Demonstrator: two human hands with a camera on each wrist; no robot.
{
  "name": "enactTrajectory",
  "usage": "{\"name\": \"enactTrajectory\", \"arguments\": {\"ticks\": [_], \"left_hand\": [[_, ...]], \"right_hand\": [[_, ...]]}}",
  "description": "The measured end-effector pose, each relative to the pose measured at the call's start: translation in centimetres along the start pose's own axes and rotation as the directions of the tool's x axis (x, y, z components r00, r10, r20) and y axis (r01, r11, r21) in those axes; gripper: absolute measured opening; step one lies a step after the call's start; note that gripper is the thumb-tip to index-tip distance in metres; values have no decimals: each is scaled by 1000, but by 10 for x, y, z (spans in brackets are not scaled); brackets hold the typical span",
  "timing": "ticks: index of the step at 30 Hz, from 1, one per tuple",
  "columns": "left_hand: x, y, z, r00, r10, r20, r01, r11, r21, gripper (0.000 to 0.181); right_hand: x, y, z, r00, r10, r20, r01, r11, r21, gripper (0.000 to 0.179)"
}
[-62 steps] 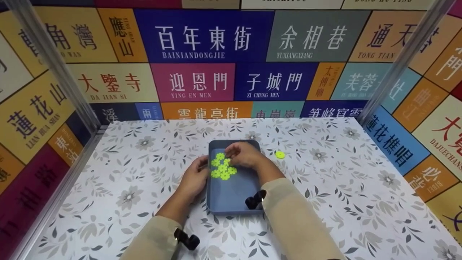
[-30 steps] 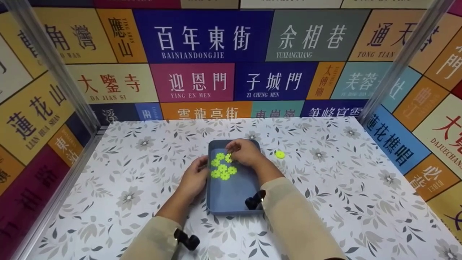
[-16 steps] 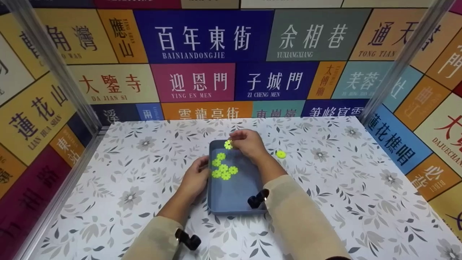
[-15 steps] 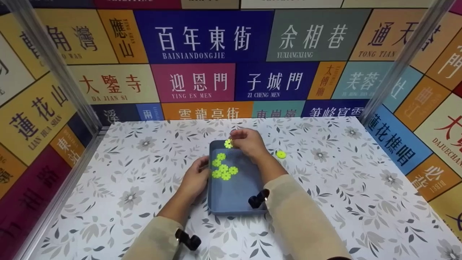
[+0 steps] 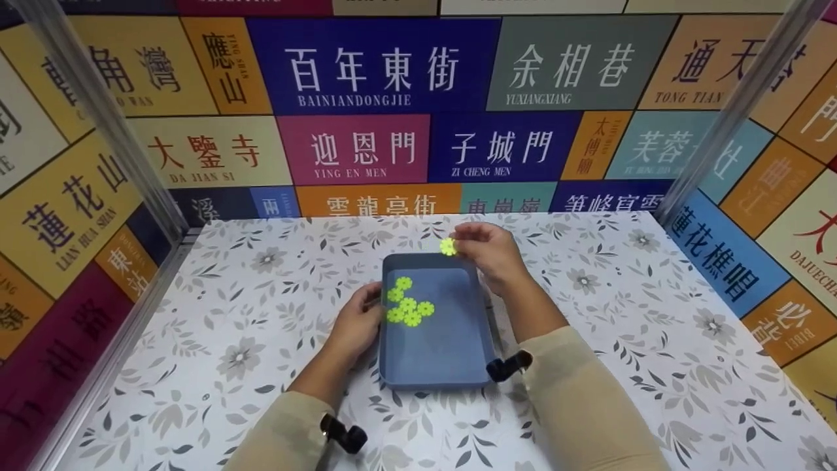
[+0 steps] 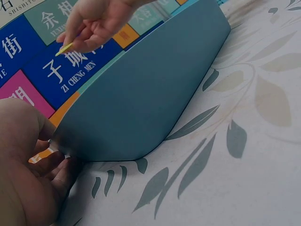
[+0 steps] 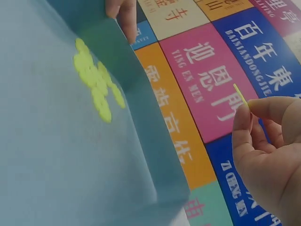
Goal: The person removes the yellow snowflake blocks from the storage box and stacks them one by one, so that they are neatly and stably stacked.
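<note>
My right hand point(image 5: 492, 255) pinches a yellow-green snowflake-shaped plastic disc point(image 5: 448, 246) between thumb and fingertips, just above the far rim of a grey-blue tray point(image 5: 444, 347). Seen edge-on, that disc point(image 7: 240, 94) is thin in the right wrist view. Several like discs point(image 5: 408, 305) lie flat in a loose cluster on the left half of the tray floor. At the tray's left wall my left hand point(image 5: 359, 320) holds the side. In the left wrist view its fingers point(image 6: 51, 165) curl at the tray's lower corner.
A table with a white leaf-patterned cover point(image 5: 261, 314) bears the tray. Behind and to both sides stand panels with coloured name signs point(image 5: 373, 65), with metal posts point(image 5: 726, 118) at the corners. Black cameras sit on both sleeves.
The right hand has picked a disc from the cluster, lifted it and moved it toward the far right rim. The lone disc right of the tray is now hidden behind that hand. The left hand stays put.
</note>
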State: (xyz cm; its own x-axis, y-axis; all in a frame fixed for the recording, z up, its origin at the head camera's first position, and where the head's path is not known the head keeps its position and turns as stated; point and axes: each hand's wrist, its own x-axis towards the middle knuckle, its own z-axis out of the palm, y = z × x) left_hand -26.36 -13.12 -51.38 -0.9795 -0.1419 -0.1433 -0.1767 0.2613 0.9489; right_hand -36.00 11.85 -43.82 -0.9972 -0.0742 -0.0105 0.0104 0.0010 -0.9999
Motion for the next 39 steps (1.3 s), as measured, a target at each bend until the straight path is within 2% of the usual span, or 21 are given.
{"name": "enactTrajectory", "arguments": {"ticks": [4, 8, 13, 20, 24, 28, 32, 35, 39], "left_hand": [[0, 0, 1, 1000, 8, -7, -8, 1000, 0, 54], [0, -1, 1, 1000, 29, -12, -29, 1000, 1, 54], [1, -1, 1, 1000, 18, -9, -18, 1000, 9, 53], [1, 0, 1, 1000, 12, -3, -12, 1000, 7, 53], [1, 1, 0, 1000, 18, 2, -18, 1000, 15, 54], [0, 2, 1, 1000, 4, 0, -4, 1000, 17, 52], [0, 1, 1, 1000, 6, -5, -6, 1000, 7, 53], [0, 0, 1, 1000, 20, -7, -20, 1000, 3, 53], [1, -1, 1, 1000, 10, -9, -10, 1000, 8, 54]], "right_hand": [[-7, 5, -23, 1000, 6, -27, -5, 999, 45, 31], [-12, 14, -43, 998, 8, -63, -1, 993, 115, 24], [-12, 27, -63, 995, 25, -95, -10, 988, 155, 21], [-3, 41, -87, 983, 106, -153, -74, 977, 198, 34], [1, 51, -99, 970, 150, -194, -112, 974, 195, 30], [3, 60, -108, 959, 168, -226, -138, 980, 146, 32], [5, 65, -112, 946, 178, -270, -178, 984, 24, 37], [5, 68, -113, 945, 184, -270, -199, 979, -32, 39], [5, 69, -114, 951, 191, -244, -208, 977, -48, 42]]}}
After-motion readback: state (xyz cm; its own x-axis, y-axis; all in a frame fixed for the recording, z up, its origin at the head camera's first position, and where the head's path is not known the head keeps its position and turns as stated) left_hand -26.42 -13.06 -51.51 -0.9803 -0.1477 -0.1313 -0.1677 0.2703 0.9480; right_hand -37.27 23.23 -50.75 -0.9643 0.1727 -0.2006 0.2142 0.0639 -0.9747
